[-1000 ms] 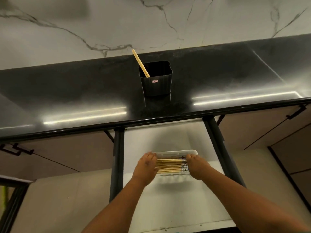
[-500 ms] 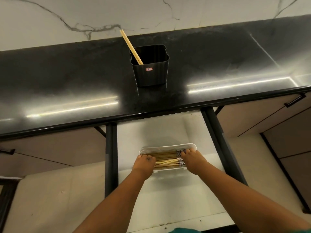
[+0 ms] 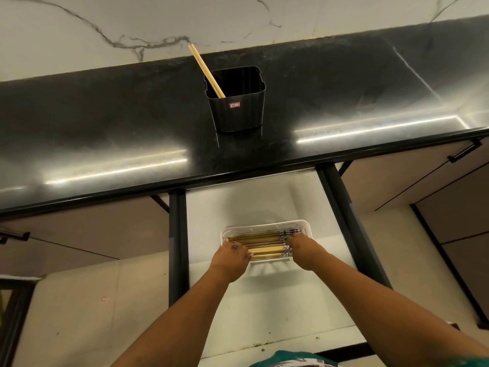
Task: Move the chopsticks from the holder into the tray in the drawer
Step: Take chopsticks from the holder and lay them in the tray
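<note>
Most chopsticks (image 3: 255,243) lie flat side by side in the white tray (image 3: 264,225) on the open drawer (image 3: 251,202) floor. Left hand (image 3: 231,256) sits at their plain ends, fingertips down on the sticks. Right hand (image 3: 300,246) is at the patterned ends, fingertips touching them. Both look like pressing or evening up the bundle, but whether any finger curls round a stick is hard to tell at this size.

Two chopsticks (image 3: 207,71) remain well beyond the fingers, leaning left in the black holder (image 3: 236,107) up on the counter.

Handling, as a guess: light, stiff, wood or bamboo, smooth enough to roll and slide against each other. Best pinched as a pair at the upper ends sticking out of the holder, then laid parallel to the rest.

Surface: glossy black countertop (image 3: 105,123) with light-strip glare, marble-veined wall (image 3: 79,19) behind. Beige cabinet fronts (image 3: 397,181) flank the drawer.
</note>
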`<action>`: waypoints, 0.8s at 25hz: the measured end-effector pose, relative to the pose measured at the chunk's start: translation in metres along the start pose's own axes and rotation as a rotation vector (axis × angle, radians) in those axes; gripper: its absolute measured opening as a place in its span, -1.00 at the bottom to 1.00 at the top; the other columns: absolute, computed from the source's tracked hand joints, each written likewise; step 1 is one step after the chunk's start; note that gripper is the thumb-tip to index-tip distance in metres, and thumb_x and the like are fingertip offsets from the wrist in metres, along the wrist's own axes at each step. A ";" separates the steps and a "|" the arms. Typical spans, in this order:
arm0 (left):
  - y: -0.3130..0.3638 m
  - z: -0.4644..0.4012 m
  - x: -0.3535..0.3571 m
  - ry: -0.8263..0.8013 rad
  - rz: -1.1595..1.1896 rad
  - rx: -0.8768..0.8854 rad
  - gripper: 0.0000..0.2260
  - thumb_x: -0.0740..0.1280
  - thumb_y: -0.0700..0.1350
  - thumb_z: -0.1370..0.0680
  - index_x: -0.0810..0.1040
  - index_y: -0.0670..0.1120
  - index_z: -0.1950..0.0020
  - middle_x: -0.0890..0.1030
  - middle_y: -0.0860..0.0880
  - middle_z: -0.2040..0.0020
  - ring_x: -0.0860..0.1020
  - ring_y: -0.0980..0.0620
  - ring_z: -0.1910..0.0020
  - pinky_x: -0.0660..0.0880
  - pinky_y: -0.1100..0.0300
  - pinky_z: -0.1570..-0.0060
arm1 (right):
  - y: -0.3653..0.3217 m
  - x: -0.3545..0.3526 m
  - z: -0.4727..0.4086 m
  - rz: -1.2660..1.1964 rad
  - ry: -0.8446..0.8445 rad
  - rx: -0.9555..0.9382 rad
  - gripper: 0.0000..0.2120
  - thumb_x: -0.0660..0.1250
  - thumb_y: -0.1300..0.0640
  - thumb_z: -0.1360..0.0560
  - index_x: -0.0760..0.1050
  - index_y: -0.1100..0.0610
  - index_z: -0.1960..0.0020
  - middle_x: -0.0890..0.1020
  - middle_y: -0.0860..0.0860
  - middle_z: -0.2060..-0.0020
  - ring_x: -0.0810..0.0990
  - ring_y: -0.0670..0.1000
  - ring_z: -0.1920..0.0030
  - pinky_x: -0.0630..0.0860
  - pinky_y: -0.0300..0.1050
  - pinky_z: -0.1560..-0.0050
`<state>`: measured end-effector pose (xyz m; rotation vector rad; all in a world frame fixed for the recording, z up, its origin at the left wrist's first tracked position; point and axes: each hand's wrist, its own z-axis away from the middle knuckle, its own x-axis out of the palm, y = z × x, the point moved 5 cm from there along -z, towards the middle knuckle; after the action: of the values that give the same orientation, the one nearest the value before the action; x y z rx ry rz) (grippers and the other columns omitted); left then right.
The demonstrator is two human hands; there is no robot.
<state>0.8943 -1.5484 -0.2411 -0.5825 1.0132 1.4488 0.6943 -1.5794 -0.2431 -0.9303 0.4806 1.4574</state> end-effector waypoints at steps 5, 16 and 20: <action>0.007 0.010 -0.013 0.037 0.015 -0.015 -0.57 0.07 0.11 -0.63 0.30 -0.06 -0.44 0.31 -0.09 -0.48 0.27 -0.09 -0.47 0.30 0.08 -0.38 | 0.004 -0.015 0.011 -0.116 0.047 0.044 -0.60 0.17 0.27 -0.58 0.37 0.13 -0.42 0.49 0.13 -0.29 0.56 0.13 -0.17 0.52 -0.06 -0.23; 0.062 0.051 -0.132 0.477 0.121 0.031 -0.48 0.20 0.07 -0.59 0.23 -0.10 -0.49 0.39 -0.13 -0.43 0.35 -0.11 -0.41 0.33 0.02 -0.37 | -0.044 -0.128 0.070 -0.317 0.411 -0.113 -0.68 0.22 0.23 -0.57 0.44 0.19 -0.32 0.56 0.16 -0.20 0.55 0.13 -0.18 0.47 -0.11 -0.16; 0.076 0.061 -0.201 0.662 0.128 0.068 -0.47 0.23 0.07 -0.58 0.24 -0.12 -0.49 0.34 -0.14 -0.46 0.30 -0.12 -0.44 0.32 0.01 -0.37 | -0.071 -0.194 0.083 -0.319 0.556 -0.210 -0.68 0.25 0.22 -0.54 0.45 0.21 -0.29 0.59 0.19 -0.10 0.56 0.18 -0.12 0.44 -0.08 -0.10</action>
<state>0.8660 -1.5958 -0.0244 -0.9957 1.6316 1.3465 0.7209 -1.6266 -0.0275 -1.5198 0.5560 0.9605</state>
